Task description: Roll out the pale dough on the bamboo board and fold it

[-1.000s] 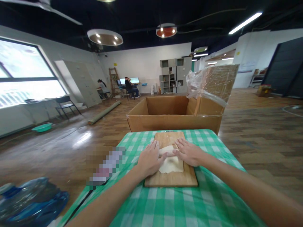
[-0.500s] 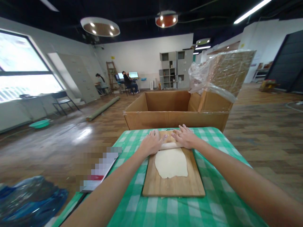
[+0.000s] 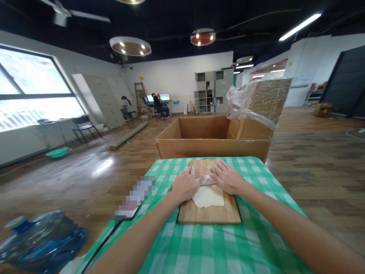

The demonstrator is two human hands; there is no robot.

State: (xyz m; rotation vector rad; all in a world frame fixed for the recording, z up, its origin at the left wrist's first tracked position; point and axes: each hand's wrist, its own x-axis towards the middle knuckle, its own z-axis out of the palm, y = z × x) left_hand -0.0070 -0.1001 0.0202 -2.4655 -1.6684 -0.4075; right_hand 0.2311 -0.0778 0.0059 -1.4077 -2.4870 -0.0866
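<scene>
A pale rolling pin (image 3: 208, 180) lies crosswise over a flattened sheet of dough (image 3: 208, 196) on a wooden cutting board (image 3: 209, 217). My left hand (image 3: 186, 184) holds the pin's left end from above, its thumb pointing inward. Over the right end, my right hand (image 3: 228, 178) does the same, with its fingers reaching forward past the pin. Both hands cover the ends of the pin and part of the dough's far portion. The near edge of the dough is uneven and shows bare wood in front of it.
A green-and-white checked tablecloth (image 3: 199, 247) lies under the board. On the left edge sits a blurred-out flat device (image 3: 134, 201) with a black cable. Beyond the table stands an open cardboard box (image 3: 211, 147); a large blue water bottle (image 3: 42, 239) is at lower left. Two people sit far back.
Both hands and the rolling pin have come nearer over the dough, covering more of it. The camera view has tilted up and shifted slightly left.
</scene>
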